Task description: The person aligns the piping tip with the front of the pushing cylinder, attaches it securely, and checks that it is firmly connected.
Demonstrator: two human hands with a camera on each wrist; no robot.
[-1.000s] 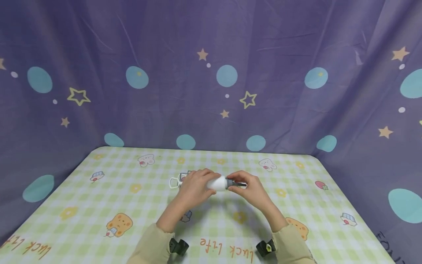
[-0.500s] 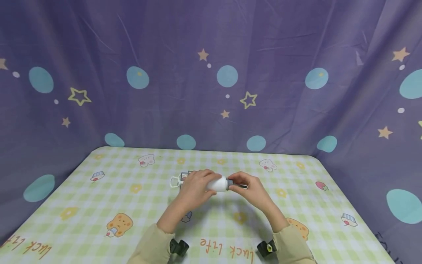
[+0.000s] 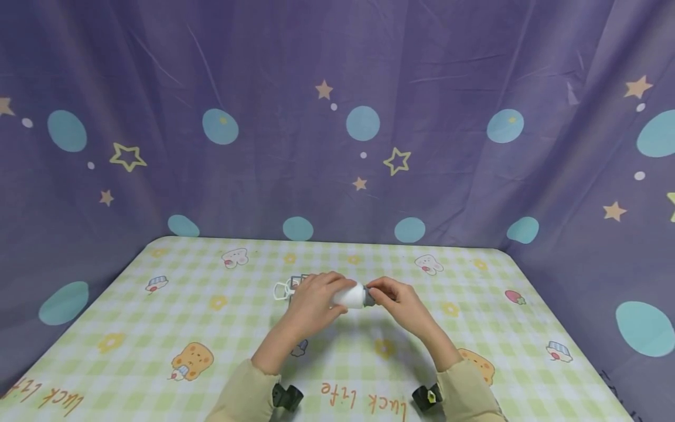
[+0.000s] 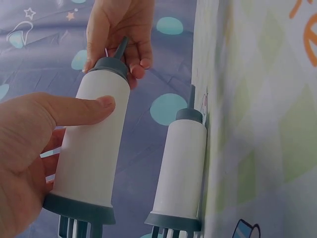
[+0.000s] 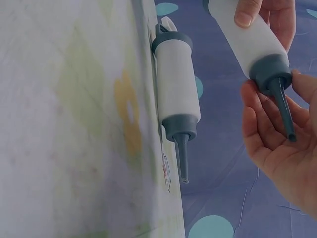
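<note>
My left hand [image 3: 315,299] wraps round the white barrel of an icing syringe [image 3: 350,295], held sideways above the table. In the left wrist view its thumb lies along that barrel [image 4: 94,144]. My right hand [image 3: 403,302] pinches the grey collar [image 5: 270,69] at the end, between thumb and fingers. The long tapered nozzle [image 5: 282,109] points out over the right palm; in the head view that hand hides it. A second, similar syringe [image 5: 177,79] lies along the tabletop in both wrist views. From the head camera its barrel is hidden.
A white loop handle [image 3: 279,291] sticks out left of the left hand; I cannot tell which syringe it belongs to. The checked tablecloth [image 3: 211,328] reaches back to a purple curtain [image 3: 285,117]. Dark wrist cameras [image 3: 287,398] sit on both wrists.
The right hand's fingers have shifted round the collar and slightly toward the barrel, covering the nozzle that showed earlier. The left hand keeps its grip nearly in place.
</note>
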